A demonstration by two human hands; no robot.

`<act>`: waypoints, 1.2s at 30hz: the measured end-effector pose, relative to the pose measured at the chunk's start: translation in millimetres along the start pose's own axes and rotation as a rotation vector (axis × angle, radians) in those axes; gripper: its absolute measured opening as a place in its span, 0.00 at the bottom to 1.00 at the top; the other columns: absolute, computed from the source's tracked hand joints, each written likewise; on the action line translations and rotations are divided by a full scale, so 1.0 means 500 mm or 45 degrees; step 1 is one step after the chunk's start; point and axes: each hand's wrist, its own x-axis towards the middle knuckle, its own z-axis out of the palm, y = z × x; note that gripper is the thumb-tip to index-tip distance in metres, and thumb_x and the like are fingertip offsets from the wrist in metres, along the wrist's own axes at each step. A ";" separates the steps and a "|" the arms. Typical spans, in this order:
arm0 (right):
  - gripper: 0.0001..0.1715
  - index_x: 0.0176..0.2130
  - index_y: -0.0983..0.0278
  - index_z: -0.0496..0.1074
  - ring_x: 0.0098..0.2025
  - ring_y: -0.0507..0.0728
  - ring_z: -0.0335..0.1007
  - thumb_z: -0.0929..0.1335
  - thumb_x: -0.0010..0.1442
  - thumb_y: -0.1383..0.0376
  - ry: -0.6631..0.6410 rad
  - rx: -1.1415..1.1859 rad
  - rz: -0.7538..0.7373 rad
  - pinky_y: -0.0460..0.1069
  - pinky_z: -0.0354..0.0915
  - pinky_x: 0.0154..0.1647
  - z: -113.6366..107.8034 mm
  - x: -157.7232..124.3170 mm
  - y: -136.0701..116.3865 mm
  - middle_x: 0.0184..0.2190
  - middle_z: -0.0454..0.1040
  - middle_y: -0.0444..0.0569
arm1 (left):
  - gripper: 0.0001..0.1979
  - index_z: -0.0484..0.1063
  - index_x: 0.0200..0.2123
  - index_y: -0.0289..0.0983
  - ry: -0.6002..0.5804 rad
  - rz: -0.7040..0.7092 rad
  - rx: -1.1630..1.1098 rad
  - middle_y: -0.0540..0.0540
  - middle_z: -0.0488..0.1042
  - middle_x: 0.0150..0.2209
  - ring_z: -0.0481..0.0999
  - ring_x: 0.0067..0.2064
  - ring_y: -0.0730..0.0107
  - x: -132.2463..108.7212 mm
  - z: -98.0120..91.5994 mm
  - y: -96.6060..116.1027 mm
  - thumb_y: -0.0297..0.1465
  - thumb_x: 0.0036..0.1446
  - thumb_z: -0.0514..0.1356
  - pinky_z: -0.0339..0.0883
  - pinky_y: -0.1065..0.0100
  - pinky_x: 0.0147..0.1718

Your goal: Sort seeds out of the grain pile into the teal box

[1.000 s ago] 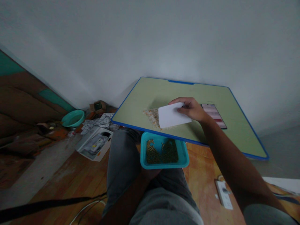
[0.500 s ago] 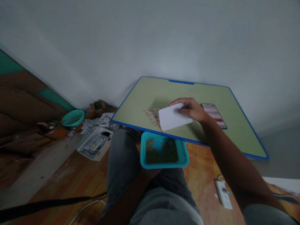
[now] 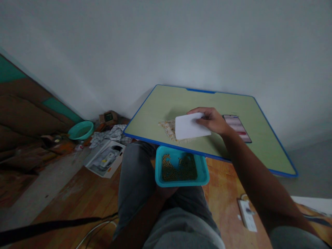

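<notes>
My right hand (image 3: 212, 120) grips a white flat card (image 3: 189, 127) and holds it over a small pile of pale grains (image 3: 168, 126) near the front edge of the green table (image 3: 181, 100). Just below that edge a teal tray (image 3: 202, 172) with yellowish and dark beans sits over my lap. My left forearm reaches up under the tray; the left hand itself is hidden beneath it.
A phone (image 3: 237, 127) with a lit screen lies on the table right of my hand. On the floor at left are a teal basin (image 3: 81, 130), an open white box (image 3: 105, 159), a checked cloth and clutter. A white power strip (image 3: 247, 214) lies at right.
The card tilted slightly, lifted a little, then came back down over the grain pile; the hand stayed in almost the same spot. The tray has not moved.
</notes>
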 end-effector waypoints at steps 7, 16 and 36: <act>0.23 0.49 0.65 0.85 0.27 0.51 0.68 0.77 0.53 0.62 -0.056 0.024 -0.007 0.46 0.59 0.26 0.003 -0.001 -0.001 0.37 0.83 0.49 | 0.28 0.61 0.56 0.44 -0.021 -0.003 -0.012 0.46 0.66 0.59 0.68 0.56 0.56 0.005 0.008 0.002 0.45 0.60 0.35 0.48 0.47 0.61; 0.23 0.48 0.65 0.85 0.27 0.52 0.69 0.78 0.53 0.60 -0.108 0.042 0.013 0.46 0.60 0.25 0.004 -0.002 -0.001 0.33 0.82 0.48 | 0.29 0.63 0.54 0.43 -0.032 0.006 -0.041 0.46 0.69 0.56 0.66 0.57 0.56 0.001 0.026 0.005 0.48 0.59 0.37 0.53 0.49 0.60; 0.26 0.54 0.63 0.84 0.29 0.52 0.70 0.78 0.57 0.58 -0.052 0.029 -0.017 0.45 0.63 0.26 0.008 0.000 0.016 0.41 0.84 0.50 | 0.26 0.68 0.49 0.49 -0.005 0.002 -0.040 0.51 0.71 0.55 0.67 0.56 0.59 0.001 -0.013 0.000 0.47 0.58 0.38 0.53 0.51 0.59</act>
